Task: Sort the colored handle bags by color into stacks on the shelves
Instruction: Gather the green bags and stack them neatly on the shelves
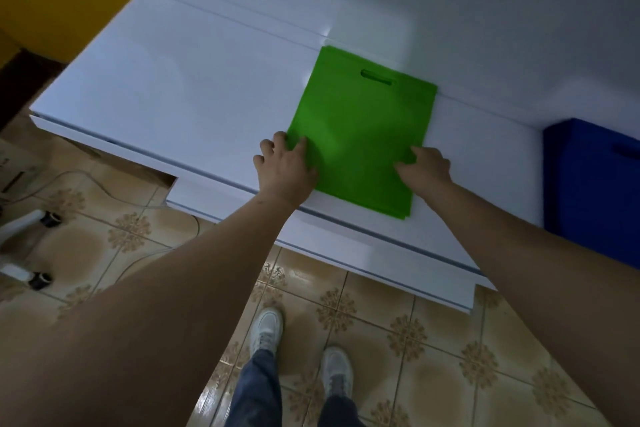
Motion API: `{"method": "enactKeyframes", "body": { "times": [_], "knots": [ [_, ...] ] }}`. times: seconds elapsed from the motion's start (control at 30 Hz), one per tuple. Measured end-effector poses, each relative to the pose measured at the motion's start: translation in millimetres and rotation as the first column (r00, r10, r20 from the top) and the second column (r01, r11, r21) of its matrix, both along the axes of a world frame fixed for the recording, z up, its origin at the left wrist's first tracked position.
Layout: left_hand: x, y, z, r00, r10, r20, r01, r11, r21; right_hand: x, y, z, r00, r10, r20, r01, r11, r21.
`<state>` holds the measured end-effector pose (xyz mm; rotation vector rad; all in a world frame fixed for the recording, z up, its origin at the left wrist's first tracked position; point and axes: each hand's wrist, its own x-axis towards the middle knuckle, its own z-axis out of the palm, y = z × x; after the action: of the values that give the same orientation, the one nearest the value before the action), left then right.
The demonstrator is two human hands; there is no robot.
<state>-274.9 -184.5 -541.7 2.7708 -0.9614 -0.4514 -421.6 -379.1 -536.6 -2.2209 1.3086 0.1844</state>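
Both grips lie flat and open-fingered on the green bags (360,135) — left hand (285,168) at the near-left edge, right hand (424,166) near-right — the stack flat on the white shelf (173,90), blue bags (592,191) well apart, rightward.

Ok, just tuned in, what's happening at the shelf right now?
A person stands at a white shelf with both hands on a stack of green handle bags lying flat, cut-out handle toward the back wall. The left hand rests on the stack's near left edge and the right hand on its near right side, apparently squaring it up. A blue bag stack sits on the same shelf to the right, apart from the green one.
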Motion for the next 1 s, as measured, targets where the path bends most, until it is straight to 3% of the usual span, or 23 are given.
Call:
{"method": "enactKeyframes", "body": {
  "times": [0.13, 0.23, 0.33, 0.47, 0.63, 0.77, 0.9, 1.0],
  "knots": [
    [6.4, -1.4, 11.9, 0.999, -0.024, -0.035, 0.025, 1.000, 0.003, 6.0, -4.4, 8.3, 0.998, -0.047, 0.047, 0.044, 0.998, 0.054],
    [4.7, 8.1, 33.7, 0.998, 0.019, -0.061, -0.019, 1.000, 0.002, 15.6, -0.1, 29.7, 0.999, -0.031, -0.022, 0.031, 0.999, 0.014],
    [-5.5, 30.9, 65.0, 0.993, 0.087, -0.085, -0.089, 0.996, -0.021, 30.7, 14.2, 67.1, 0.997, 0.059, -0.041, -0.062, 0.996, -0.063],
    [-38.7, 81.4, 122.0, 0.976, 0.184, -0.119, -0.197, 0.973, -0.117, 58.6, 67.3, 149.4, 0.948, 0.303, 0.094, -0.282, 0.940, -0.191],
    [-83.3, 150.0, 211.5, 0.932, 0.321, -0.166, -0.360, 0.869, -0.340, 81.9, 167.6, 265.1, 0.755, 0.570, 0.324, -0.517, 0.821, -0.240],
    [-94.6, 196.2, 274.8, 0.922, 0.364, -0.130, -0.384, 0.826, -0.413, 85.1, 240.0, 349.8, 0.508, 0.764, 0.397, -0.684, 0.638, -0.354],
    [-78.6, 231.4, 328.8, 0.924, 0.380, -0.040, -0.349, 0.797, -0.493, 91.3, 288.2, 421.4, 0.275, 0.855, 0.439, -0.698, 0.491, -0.521],
    [-60.2, 255.7, 366.7, 0.918, 0.396, 0.010, -0.327, 0.774, -0.542, 106.5, 300.9, 468.2, 0.289, 0.827, 0.482, -0.631, 0.543, -0.554]
  ]
}}
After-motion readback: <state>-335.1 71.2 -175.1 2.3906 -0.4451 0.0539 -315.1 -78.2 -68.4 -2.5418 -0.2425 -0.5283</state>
